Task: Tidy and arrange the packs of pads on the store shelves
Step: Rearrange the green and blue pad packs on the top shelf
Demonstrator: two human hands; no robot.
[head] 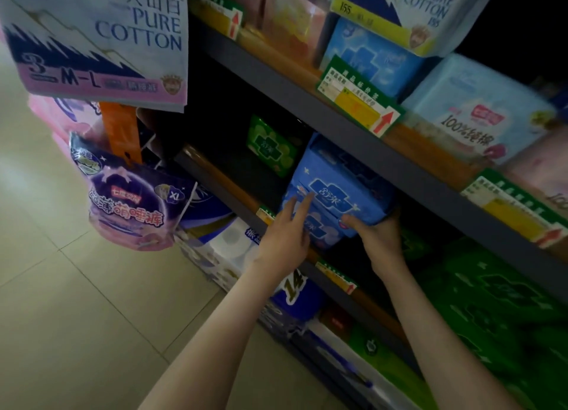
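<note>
The blue pack of pads sits tilted at the front of the middle shelf and seems to lean on a second blue pack at its 7 o'clock. The right hand grips its lower corner at 5 o'clock, thumb on the front face and fingers curled beneath. The left hand holds nothing, its straight fingers touching the face at 8 o'clock. This looks like the squaring step, one pack seated into its row. The next move probably calls for pushing it back and upright while the flat hand steadies the face. Room is tight at 12 o'clock, where the dark edge of the upper shelf and its price tag overhang. Open dark space lies at 10 o'clock around the green pack. The hanging purple pack at 9 o'clock is well apart from the left hand
</note>
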